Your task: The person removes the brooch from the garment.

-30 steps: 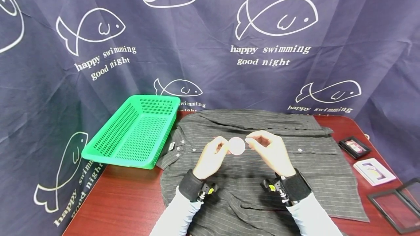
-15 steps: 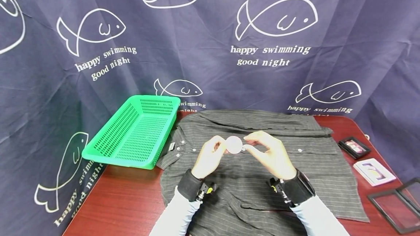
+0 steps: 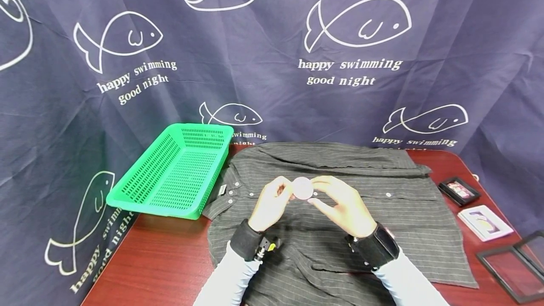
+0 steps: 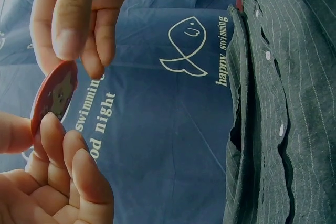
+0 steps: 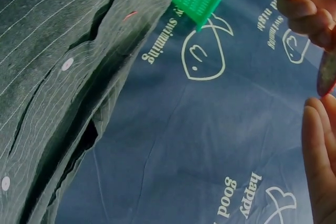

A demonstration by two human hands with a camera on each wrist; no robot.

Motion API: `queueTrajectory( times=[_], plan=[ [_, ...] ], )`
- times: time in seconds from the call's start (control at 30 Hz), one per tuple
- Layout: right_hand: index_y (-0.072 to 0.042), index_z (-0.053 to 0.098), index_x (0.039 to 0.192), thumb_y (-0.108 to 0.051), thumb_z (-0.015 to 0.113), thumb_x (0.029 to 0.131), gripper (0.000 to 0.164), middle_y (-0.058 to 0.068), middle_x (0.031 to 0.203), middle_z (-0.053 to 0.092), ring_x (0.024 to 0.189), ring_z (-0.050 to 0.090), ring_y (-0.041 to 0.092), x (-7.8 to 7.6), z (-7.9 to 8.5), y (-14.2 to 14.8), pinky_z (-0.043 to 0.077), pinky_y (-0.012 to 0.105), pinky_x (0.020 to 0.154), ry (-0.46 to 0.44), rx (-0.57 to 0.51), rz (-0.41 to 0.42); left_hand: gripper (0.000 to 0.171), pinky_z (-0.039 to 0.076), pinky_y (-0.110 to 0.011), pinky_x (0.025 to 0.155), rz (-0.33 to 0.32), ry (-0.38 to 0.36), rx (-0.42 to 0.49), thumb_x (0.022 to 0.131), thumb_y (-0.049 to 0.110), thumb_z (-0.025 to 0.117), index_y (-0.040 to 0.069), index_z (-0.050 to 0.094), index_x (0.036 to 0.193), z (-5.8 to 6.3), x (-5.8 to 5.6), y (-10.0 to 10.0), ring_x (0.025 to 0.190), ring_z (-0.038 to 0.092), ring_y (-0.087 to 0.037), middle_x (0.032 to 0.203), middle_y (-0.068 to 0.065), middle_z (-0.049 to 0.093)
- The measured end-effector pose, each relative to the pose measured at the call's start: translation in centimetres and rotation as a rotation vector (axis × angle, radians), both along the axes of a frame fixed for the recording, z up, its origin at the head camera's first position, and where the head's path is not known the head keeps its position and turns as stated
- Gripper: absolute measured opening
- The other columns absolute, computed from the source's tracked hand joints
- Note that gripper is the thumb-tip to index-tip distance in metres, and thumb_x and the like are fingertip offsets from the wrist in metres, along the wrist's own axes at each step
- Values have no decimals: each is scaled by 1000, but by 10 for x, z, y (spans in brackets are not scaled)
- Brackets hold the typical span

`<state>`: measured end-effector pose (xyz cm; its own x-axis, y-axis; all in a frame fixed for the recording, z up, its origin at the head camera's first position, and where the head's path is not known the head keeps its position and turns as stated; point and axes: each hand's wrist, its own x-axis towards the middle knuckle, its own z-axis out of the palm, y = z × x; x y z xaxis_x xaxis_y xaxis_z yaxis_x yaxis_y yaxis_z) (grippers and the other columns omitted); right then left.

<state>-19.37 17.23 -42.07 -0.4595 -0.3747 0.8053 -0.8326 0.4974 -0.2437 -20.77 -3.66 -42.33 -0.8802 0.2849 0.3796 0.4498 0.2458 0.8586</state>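
Observation:
A small round red-rimmed disc (image 4: 56, 95) is held up above the shirt; a pale cartoon figure shows on one face in the left wrist view. In the head view the disc (image 3: 303, 188) looks pale pink. My left hand (image 3: 269, 204) pinches its left edge between thumb and fingers. At its opposite edge my right hand (image 3: 345, 206) holds it, thumb low and forefinger high. The right wrist view shows only a sliver of the disc (image 5: 326, 74). Beneath both hands a dark striped shirt (image 3: 408, 230) lies spread on the table.
A green plastic basket (image 3: 187, 174) stands at the left on the red-brown table (image 3: 161, 259). Along the right side lie a small black case (image 3: 459, 191), a stack of white cards (image 3: 485, 223) and a dark-framed clear case (image 3: 514, 270). A blue fish-print curtain (image 3: 272, 70) hangs behind.
My right hand has moved left and now meets the disc's right edge with thumb and forefinger. The disc has shifted slightly left; my left hand keeps its pinch.

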Motion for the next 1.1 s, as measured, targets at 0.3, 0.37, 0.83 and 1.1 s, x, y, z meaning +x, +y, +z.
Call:
queueTrajectory(
  times=[0.3, 0.37, 0.83, 1.1],
  plan=[
    [-5, 71, 99, -33, 50, 102, 35, 9, 106, 69, 96, 66, 23, -2, -6, -6, 50, 32, 86, 143, 63, -78, 17, 45, -16, 59, -7, -6, 29, 98, 8, 56, -3, 62, 86, -2, 1, 0, 63, 56, -19, 75, -20, 64],
    [-5, 71, 99, -34, 48, 102, 37, 9, 107, 69, 97, 66, 24, -2, -7, -6, 51, 33, 86, 133, 78, -90, 17, 45, -16, 59, -5, -9, 27, 98, 8, 56, -3, 62, 86, -1, 1, 0, 63, 56, -18, 75, -21, 64],
    [-4, 72, 98, -29, 46, 103, 36, 9, 103, 71, 93, 67, 24, -1, -10, -5, 52, 32, 83, 191, 114, -121, 18, 47, -16, 60, 0, -48, 46, 97, 7, 56, -4, 62, 85, -2, 1, 4, 64, 60, -25, 74, -22, 64],
    [-4, 72, 94, -23, 49, 103, 31, 8, 96, 71, 85, 67, 23, -1, -8, -4, 53, 31, 77, 280, 95, -89, 19, 52, -21, 61, 3, -84, 49, 98, 9, 55, -4, 62, 85, -2, 1, 6, 66, 61, -24, 75, -22, 65]
  ],
)
